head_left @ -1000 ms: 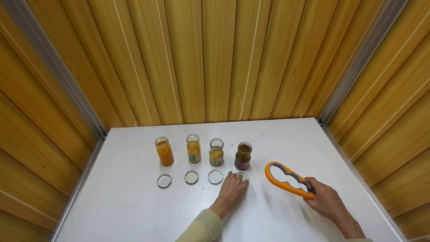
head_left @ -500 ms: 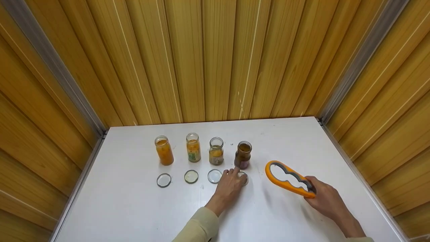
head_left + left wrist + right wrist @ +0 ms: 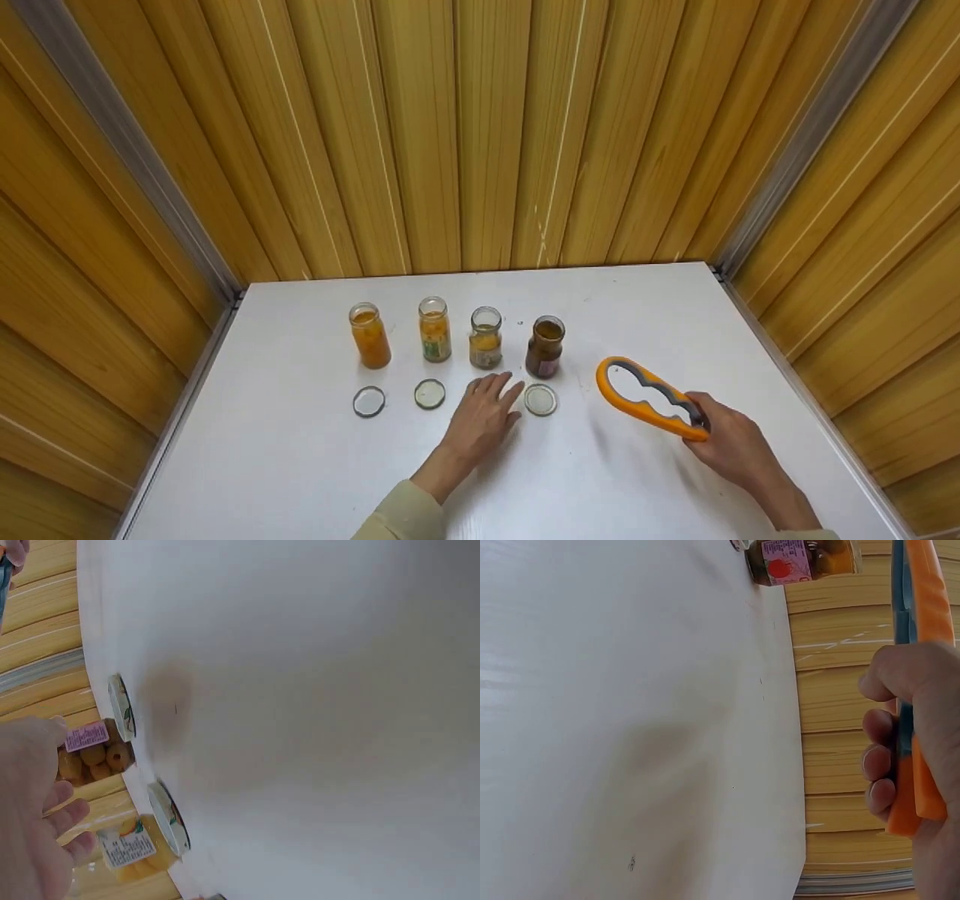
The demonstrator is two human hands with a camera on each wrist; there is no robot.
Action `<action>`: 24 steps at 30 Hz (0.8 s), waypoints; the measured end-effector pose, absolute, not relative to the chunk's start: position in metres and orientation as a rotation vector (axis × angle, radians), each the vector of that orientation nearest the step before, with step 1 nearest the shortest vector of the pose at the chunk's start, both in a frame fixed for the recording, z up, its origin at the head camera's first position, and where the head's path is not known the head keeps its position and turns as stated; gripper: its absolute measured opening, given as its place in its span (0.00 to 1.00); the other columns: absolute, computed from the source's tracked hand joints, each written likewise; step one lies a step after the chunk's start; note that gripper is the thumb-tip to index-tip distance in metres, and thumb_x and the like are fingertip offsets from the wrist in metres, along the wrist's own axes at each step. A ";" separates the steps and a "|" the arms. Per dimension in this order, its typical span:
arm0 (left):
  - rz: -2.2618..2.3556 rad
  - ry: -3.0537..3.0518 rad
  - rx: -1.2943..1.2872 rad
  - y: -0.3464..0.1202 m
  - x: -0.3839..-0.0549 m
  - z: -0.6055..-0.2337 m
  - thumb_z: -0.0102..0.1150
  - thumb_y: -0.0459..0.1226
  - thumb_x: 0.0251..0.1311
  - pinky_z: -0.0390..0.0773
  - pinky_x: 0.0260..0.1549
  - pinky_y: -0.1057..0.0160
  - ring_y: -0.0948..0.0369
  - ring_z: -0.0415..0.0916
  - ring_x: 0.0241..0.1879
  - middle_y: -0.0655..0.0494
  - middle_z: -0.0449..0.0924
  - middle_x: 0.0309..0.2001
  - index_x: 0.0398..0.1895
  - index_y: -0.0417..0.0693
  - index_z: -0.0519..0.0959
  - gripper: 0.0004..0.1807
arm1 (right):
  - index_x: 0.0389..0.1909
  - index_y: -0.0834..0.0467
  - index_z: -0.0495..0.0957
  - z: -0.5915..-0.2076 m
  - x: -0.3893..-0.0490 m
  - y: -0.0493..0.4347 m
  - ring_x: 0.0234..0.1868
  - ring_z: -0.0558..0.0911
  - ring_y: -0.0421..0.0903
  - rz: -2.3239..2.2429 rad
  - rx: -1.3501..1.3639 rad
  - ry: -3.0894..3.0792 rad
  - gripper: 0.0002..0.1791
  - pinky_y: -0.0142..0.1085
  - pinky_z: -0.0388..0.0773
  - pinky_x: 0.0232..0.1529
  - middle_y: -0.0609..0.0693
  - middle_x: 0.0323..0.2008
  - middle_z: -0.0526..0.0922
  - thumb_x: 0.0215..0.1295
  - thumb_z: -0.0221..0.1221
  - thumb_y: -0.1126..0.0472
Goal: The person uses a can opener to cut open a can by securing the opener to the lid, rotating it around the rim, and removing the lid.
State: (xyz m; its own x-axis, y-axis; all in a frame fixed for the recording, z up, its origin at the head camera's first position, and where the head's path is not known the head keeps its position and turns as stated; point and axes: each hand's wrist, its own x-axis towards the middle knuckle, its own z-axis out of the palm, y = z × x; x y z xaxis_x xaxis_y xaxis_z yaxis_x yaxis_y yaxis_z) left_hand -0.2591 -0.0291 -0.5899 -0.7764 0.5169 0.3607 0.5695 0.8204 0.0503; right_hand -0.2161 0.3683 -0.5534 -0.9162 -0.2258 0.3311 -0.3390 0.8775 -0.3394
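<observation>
My left hand (image 3: pixel 480 424) hovers over the table with its fingers loosely spread and nothing in them. Just right of its fingertips lies a round jar lid (image 3: pixel 541 400), inner side up, in front of an uncapped jar of dark fruit (image 3: pixel 544 358) with a pink label. Another lid (image 3: pixel 166 817) shows in the left wrist view but is hidden behind that hand in the head view. Beyond the hand stands an uncapped jar of yellow fruit (image 3: pixel 485 351). Over the table's right side, my right hand (image 3: pixel 731 442) grips an orange-and-grey jar opener (image 3: pixel 652 418) by one end.
Further left are an uncapped tall jar of orange fruit (image 3: pixel 372 345) and an uncapped jar with a green label (image 3: pixel 435 337). Lids (image 3: pixel 369 402) lie in front of them. Yellow wood-look panels (image 3: pixel 480 135) wall in the white table (image 3: pixel 262 465) behind and at both sides.
The left hand has let go of the rightmost lid and drawn back to the left, leaving that lid uncovered. The right hand and the jar opener have stayed nearly still.
</observation>
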 end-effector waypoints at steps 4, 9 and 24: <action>-0.250 -2.738 -0.768 -0.056 -0.247 -0.579 0.60 0.51 0.72 0.67 0.70 0.45 0.50 0.64 0.73 0.48 0.67 0.75 0.75 0.54 0.71 0.31 | 0.54 0.65 0.78 -0.552 -0.217 0.369 0.28 0.76 0.41 0.568 0.431 -2.755 0.30 0.44 0.86 0.34 0.47 0.31 0.83 0.47 0.75 0.72; -0.308 -2.773 -0.705 -0.081 -0.232 -0.566 0.59 0.53 0.73 0.62 0.72 0.41 0.48 0.58 0.77 0.48 0.61 0.78 0.77 0.54 0.68 0.33 | 0.53 0.65 0.78 -0.552 -0.220 0.367 0.27 0.76 0.39 0.557 0.459 -2.714 0.30 0.42 0.85 0.33 0.47 0.30 0.83 0.46 0.75 0.72; -0.304 -2.814 -0.467 -0.149 -0.194 -0.563 0.64 0.54 0.68 0.56 0.74 0.38 0.45 0.52 0.79 0.47 0.58 0.79 0.78 0.52 0.66 0.38 | 0.56 0.64 0.75 -0.559 -0.236 0.373 0.23 0.71 0.38 0.525 0.382 -2.556 0.44 0.32 0.69 0.18 0.46 0.28 0.79 0.37 0.85 0.55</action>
